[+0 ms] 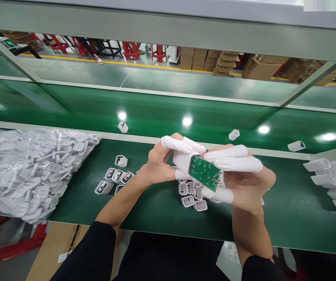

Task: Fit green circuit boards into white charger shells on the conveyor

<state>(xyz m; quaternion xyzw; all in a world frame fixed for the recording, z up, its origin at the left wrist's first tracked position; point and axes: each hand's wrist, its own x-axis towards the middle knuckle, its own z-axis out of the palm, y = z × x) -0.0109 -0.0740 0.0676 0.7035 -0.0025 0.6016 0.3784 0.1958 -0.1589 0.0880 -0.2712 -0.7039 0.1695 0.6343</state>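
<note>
My left hand point(163, 158), with white finger cots, grips a white plastic charger housing point(182, 160) above the bench. In my right hand point(240, 179), also in finger cots, is a green circuit board point(205, 171), pinched near its right end. The board's left end is at the housing's open mouth; how far it reaches inside I cannot tell. Beneath my hands stand several white housings point(190, 188) with dark slots, partly hidden by my right fingers. Left of my left forearm are several housings point(117, 175) with dark green parts showing inside.
A clear plastic bag point(39, 171) of white plastic pieces lies at the left. Stacked white housings point(331, 179) are at the right. Single housings stand on the green conveyor belt point(153, 121) beyond the bench. A metal frame point(168, 31) crosses above.
</note>
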